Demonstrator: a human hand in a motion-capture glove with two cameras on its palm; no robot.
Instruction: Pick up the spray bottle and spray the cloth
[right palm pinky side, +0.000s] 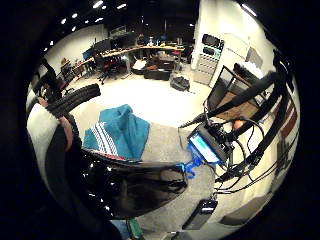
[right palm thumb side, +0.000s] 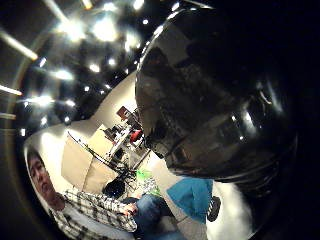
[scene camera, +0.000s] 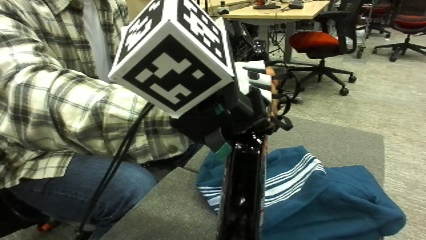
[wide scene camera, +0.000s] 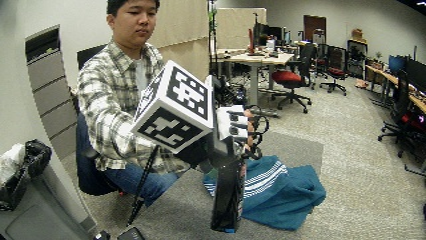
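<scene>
Spray bottle: a glossy black bottle (scene camera: 243, 192), upright, lifted off the table, its top inside the gloved hand; its dark body fills much of both palm views (right palm thumb side: 215, 95).
Right hand: black-gloved (scene camera: 223, 117), fingers curled round the top of the spray bottle, holding it above the near left part of the cloth.
Cloth: 1 blue towel (scene camera: 319, 200) with white stripes, crumpled in a heap on the grey table, below and to the right of the bottle; the little finger side palm view shows it lying beyond the bottle (right palm pinky side: 120, 132).
Table: grey surface (scene camera: 166, 210) bearing the cloth.
Person: seated at the far left in a plaid shirt (wide scene camera: 116, 112) and jeans.
Surroundings: an office chair with a red seat (scene camera: 319, 42) at a desk on the far side.
</scene>
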